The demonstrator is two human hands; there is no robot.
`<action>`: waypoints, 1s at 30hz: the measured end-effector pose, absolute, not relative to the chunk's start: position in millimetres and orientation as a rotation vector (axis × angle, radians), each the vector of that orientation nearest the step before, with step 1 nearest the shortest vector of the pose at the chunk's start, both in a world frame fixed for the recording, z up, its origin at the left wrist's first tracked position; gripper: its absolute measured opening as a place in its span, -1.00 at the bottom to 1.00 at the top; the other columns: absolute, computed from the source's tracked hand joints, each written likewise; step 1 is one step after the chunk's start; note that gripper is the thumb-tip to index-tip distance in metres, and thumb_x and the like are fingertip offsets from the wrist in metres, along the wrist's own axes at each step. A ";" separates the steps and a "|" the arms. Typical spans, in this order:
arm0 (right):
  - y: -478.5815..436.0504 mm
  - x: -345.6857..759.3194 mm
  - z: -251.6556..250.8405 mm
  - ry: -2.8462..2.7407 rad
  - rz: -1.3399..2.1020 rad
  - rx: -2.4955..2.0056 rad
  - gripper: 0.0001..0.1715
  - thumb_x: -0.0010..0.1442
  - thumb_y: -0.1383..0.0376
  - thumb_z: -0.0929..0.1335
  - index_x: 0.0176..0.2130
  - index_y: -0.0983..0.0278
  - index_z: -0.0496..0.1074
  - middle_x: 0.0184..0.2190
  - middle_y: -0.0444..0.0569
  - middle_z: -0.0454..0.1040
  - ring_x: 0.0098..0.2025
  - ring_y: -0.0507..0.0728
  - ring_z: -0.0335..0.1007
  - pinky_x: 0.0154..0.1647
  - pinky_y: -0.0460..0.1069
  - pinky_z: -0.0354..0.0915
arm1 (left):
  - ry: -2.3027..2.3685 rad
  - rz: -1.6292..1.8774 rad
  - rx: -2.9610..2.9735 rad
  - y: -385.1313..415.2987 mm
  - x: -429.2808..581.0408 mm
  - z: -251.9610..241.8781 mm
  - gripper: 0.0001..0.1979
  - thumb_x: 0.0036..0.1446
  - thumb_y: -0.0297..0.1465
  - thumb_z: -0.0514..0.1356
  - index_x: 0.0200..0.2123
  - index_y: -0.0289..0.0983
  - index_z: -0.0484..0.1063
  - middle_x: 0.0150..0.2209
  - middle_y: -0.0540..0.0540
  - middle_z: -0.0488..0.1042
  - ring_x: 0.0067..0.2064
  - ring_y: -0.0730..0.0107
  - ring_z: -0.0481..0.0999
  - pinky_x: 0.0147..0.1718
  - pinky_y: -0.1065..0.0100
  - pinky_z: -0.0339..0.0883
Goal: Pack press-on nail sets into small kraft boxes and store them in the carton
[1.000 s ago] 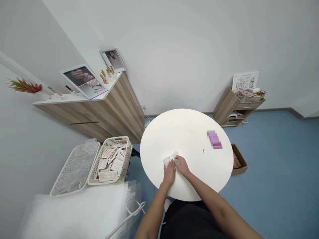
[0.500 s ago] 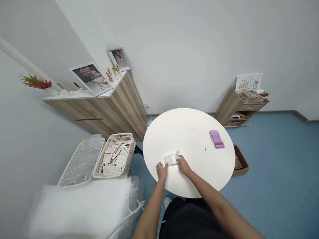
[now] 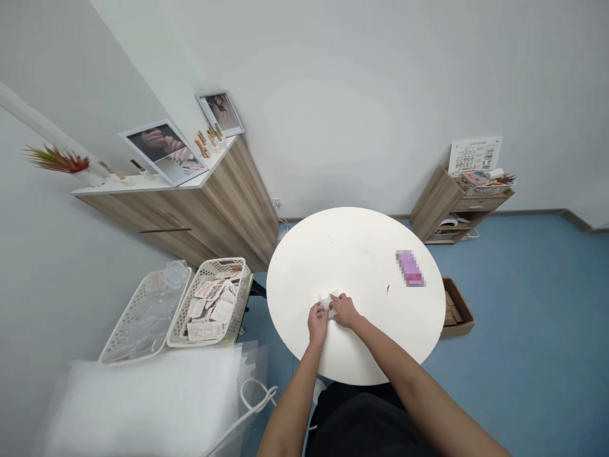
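Observation:
A small white wrapped packet [image 3: 327, 297] lies near the front of the round white table [image 3: 361, 247]. Its translucent wrapping looks folded, and what is inside cannot be made out. My left hand [image 3: 318, 318] grips the packet's left side with bent fingers. From the right, my right hand [image 3: 344, 310] holds the other end, fingertips pressed on the wrap. Both hands partly cover the packet and are close together. A purple item [image 3: 410, 268], blurred by pixels, rests toward the table's right edge.
On the left stand a white basket [image 3: 236, 317] of printed cards, another basket [image 3: 107, 346] of clear plastic pieces and a stack of white translucent sheets [image 3: 152, 400] crossed by a white cable [image 3: 247, 412]. A cardboard box [image 3: 459, 327] sits on the floor at right.
My hands have come closer together, the left moving right. The packet looks shorter, and the flap that stood up at its right end is now folded down under my right hand.

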State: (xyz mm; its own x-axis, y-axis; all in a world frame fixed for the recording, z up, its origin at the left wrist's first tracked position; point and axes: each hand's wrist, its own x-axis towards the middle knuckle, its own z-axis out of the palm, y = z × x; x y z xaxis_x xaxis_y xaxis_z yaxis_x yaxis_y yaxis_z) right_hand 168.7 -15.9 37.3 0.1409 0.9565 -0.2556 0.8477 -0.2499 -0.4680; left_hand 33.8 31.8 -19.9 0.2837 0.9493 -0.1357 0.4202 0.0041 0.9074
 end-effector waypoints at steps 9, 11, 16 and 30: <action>-40.1 178.1 12.2 -1.604 0.773 -1.972 -0.50 0.04 0.49 0.29 -0.02 0.22 0.44 0.31 0.04 0.18 0.22 0.23 0.15 0.17 0.19 0.18 | 0.882 0.406 2.469 15.6 22.1 -5.5 -0.42 0.14 -0.49 0.03 0.26 -0.21 0.18 0.15 -0.16 0.41 0.21 0.12 0.29 0.21 -0.09 0.13; -49.5 178.1 6.7 -1.648 0.704 -1.885 -0.32 0.05 0.52 0.23 0.16 0.25 0.30 0.33 0.08 0.11 0.27 0.20 0.10 0.22 0.19 0.15 | 0.810 0.333 2.679 14.1 19.7 -6.0 -0.39 0.10 -0.55 0.02 0.26 -0.20 0.18 0.29 -0.14 0.23 0.30 0.07 0.16 0.28 -0.17 -0.06; -61.5 182.0 -2.6 -1.834 0.626 -1.812 -0.18 0.01 0.54 0.21 0.27 0.30 0.15 0.32 0.14 0.11 0.34 0.23 0.00 0.30 0.25 0.07 | 0.712 0.198 2.817 25.3 25.0 -14.9 -0.33 0.06 -0.64 -0.06 0.28 -0.25 0.11 0.30 -0.17 0.22 0.34 0.16 0.12 0.28 -0.07 0.03; 35.7 230.5 33.1 -1.680 0.810 -2.026 -0.85 0.24 0.30 0.31 -0.21 0.22 0.47 -0.16 -0.06 0.39 -0.20 0.06 0.36 -0.18 -0.08 0.24 | 1.067 0.471 2.047 86.5 67.5 23.6 -0.61 0.26 -0.37 -0.03 0.11 -0.15 0.35 0.01 -0.12 0.41 0.04 0.31 0.46 0.01 0.24 0.39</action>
State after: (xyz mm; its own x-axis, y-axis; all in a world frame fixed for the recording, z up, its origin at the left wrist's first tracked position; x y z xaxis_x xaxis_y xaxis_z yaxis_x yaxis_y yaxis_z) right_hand 230.5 35.7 33.1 0.1167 0.9756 -0.1861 0.7528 -0.2091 -0.6241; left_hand 67.5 86.5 23.6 0.5813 0.8133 -0.0237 0.5302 -0.3565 0.7692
